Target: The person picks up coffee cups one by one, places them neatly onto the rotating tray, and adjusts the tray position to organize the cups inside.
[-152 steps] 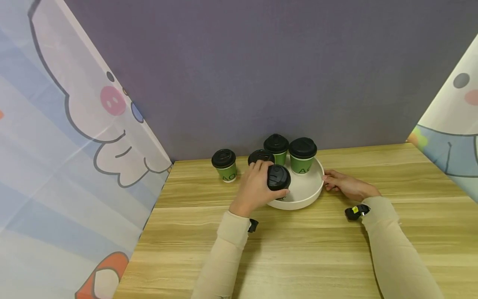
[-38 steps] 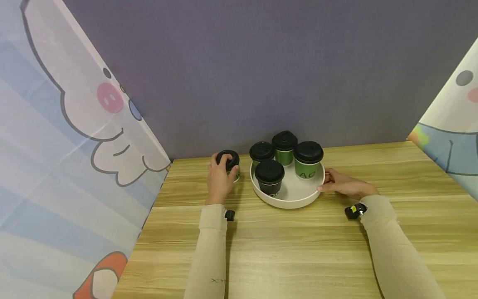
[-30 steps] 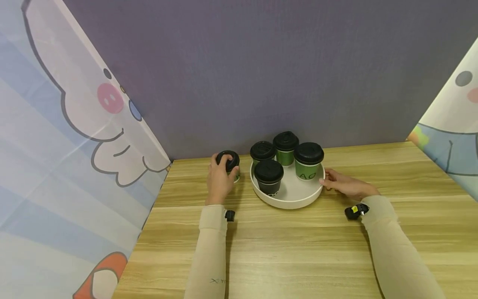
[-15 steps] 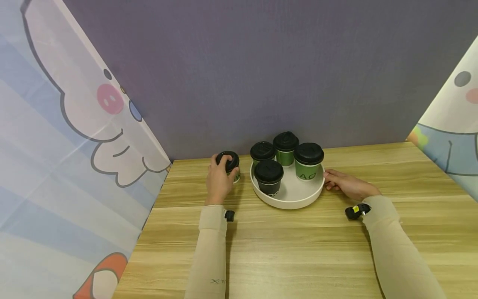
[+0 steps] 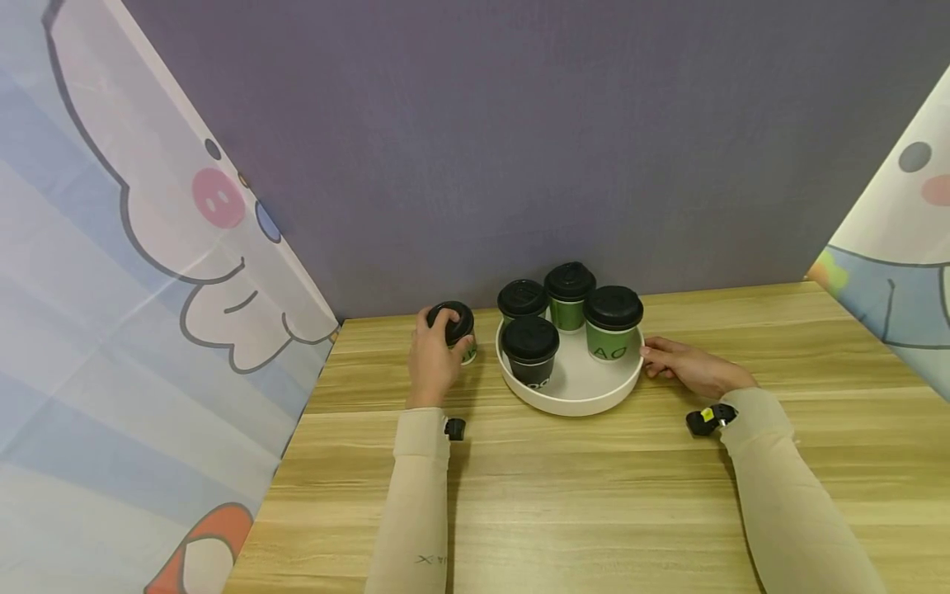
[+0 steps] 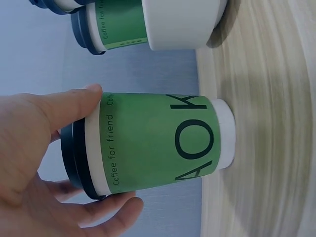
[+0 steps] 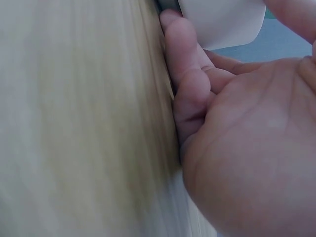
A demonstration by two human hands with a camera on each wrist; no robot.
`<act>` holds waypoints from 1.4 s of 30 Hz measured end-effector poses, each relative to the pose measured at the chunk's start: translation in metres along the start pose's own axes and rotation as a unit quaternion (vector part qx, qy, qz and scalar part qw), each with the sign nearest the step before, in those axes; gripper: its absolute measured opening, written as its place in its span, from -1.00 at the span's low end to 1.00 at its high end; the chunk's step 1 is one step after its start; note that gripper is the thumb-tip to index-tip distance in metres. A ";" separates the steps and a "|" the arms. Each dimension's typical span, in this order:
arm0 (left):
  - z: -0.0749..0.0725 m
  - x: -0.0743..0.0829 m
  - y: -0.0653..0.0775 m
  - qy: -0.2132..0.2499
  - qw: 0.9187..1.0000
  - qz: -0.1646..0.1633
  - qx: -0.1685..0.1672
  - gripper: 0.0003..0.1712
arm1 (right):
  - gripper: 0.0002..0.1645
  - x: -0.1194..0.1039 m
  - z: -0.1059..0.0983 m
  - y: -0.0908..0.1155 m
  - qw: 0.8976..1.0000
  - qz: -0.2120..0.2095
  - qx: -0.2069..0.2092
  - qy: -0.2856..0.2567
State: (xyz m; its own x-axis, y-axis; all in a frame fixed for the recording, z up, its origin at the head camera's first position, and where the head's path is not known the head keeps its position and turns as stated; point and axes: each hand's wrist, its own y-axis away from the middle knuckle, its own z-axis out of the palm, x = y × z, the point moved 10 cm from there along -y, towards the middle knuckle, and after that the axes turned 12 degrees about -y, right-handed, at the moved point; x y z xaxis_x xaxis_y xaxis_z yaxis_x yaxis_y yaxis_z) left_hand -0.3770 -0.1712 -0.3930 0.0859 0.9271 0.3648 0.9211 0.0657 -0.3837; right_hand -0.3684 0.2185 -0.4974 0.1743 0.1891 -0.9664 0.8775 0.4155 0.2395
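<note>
My left hand [image 5: 434, 359] grips a lidded paper coffee cup [image 6: 158, 143] near its black lid, thumb on one side and fingers on the other. This cup has a green sleeve with dark lettering and stands upright left of a round white tray [image 5: 579, 406]. My right hand [image 5: 686, 365] holds the tray's right side, thumb at the rim and the other fingers curled low by the table. Inside the tray are a dark cup [image 5: 530, 355] at the front left, a green cup [image 5: 611, 326] at the right and two more green cups [image 5: 568, 297] behind.
The wooden table [image 5: 579, 503] runs up to a grey-purple panel [image 5: 519, 148] close behind the cups. A cartoon-printed cloth [image 5: 134, 330] hangs along the left side, and another printed cloth [image 5: 905, 247] stands at the right.
Some five seconds ago my left hand held the dark cup over the tray; it has let go and moved left to the green cup. Over the last second, both hands stay nearly still.
</note>
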 end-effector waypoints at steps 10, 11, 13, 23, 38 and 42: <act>-0.018 0.005 0.003 0.044 0.998 0.019 -0.035 -0.58 | -0.18 0.000 0.001 0.000 1.000 0.002 -0.012 0.008; -0.021 0.006 0.003 0.048 0.998 0.019 -0.043 -0.58 | -0.19 0.000 0.001 0.000 1.000 0.003 -0.014 0.007; -0.028 0.007 0.004 0.053 0.997 0.018 -0.058 -0.59 | -0.20 0.001 0.001 0.000 1.000 0.004 -0.020 0.005; -0.057 0.018 0.013 0.072 0.992 0.036 -0.102 -0.59 | -0.14 0.003 0.000 -0.001 0.999 0.009 -0.032 0.028; -0.084 0.051 0.030 0.056 0.984 0.123 -0.120 -0.55 | -0.03 -0.001 0.003 0.000 0.999 0.001 -0.037 0.038; -0.086 0.063 0.035 0.075 0.977 0.150 -0.129 -0.54 | -0.03 -0.001 0.004 0.000 0.999 0.000 -0.037 0.039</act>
State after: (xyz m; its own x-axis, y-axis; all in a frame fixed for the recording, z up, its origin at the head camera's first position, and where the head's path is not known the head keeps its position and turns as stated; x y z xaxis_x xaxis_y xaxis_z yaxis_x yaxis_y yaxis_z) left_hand -0.3068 -0.1427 -0.3107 0.4044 0.8239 0.3971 0.9092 -0.3150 -0.2724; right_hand -0.3665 0.2148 -0.4963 0.1366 0.2556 -0.9571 0.8413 0.4801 0.2482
